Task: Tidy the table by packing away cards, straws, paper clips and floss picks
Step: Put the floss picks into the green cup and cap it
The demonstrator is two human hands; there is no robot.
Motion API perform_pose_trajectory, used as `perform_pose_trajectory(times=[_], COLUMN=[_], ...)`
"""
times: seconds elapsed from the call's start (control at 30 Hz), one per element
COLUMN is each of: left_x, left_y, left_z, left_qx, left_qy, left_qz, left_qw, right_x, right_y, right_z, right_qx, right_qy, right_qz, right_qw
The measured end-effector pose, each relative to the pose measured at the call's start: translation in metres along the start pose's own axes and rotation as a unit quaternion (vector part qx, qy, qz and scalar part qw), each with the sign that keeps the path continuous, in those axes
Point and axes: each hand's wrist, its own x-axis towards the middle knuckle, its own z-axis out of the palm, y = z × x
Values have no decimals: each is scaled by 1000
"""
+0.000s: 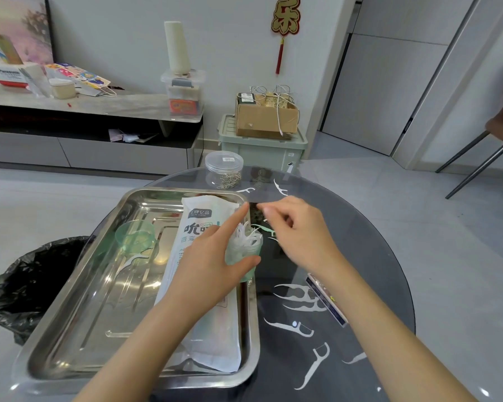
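Left hand [212, 256] is gripping the small translucent green plastic cup [243, 253] of white floss picks [246, 235] over the shiny rectangular steel tray [70, 300] right rim, forefinger sticking out | right hand [296, 236] is hovering just beside the cup's mouth, fingers curled; I cannot tell if it is pinching anything | loose floss picks [296, 327] are lying on the dark round glass bench [375, 256] beside the right forearm
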Motion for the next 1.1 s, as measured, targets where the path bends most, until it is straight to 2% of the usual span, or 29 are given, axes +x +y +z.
perform_pose_trajectory(times=[0.07, 0.17, 0.23, 0.5, 0.6, 0.83, 1.1], left_x=[-1, -1, 1, 6, 6, 6, 1], left_y=[0, -1, -1, 5, 6, 6, 7], left_z=[0, 0, 0, 4, 6, 6, 5], left_qx=[6, 6, 13, 3, -15, -27, -38], left_qy=[-12, -22, -22, -6, 2, -3, -13], left_qz=[-8, -20, -23, -5, -22, -27, -30], left_qw=[1000, 1000, 999, 1000, 1000, 999, 999], right_x=[8, 9, 7, 8, 7, 8, 8], right_y=[22, 55, 68, 55, 56, 54, 65], right_z=[-1, 4, 11, 22, 25, 10, 9], right_qx=[-70, -207, -256, -390, -405, -393, -374], right_qy=[20, -93, -151, -178, -177, -228, -221], right_qz=[53, 119, 143, 63, 35, 89, 85], right_qw=[996, 967, 944, 901, 897, 886, 897])
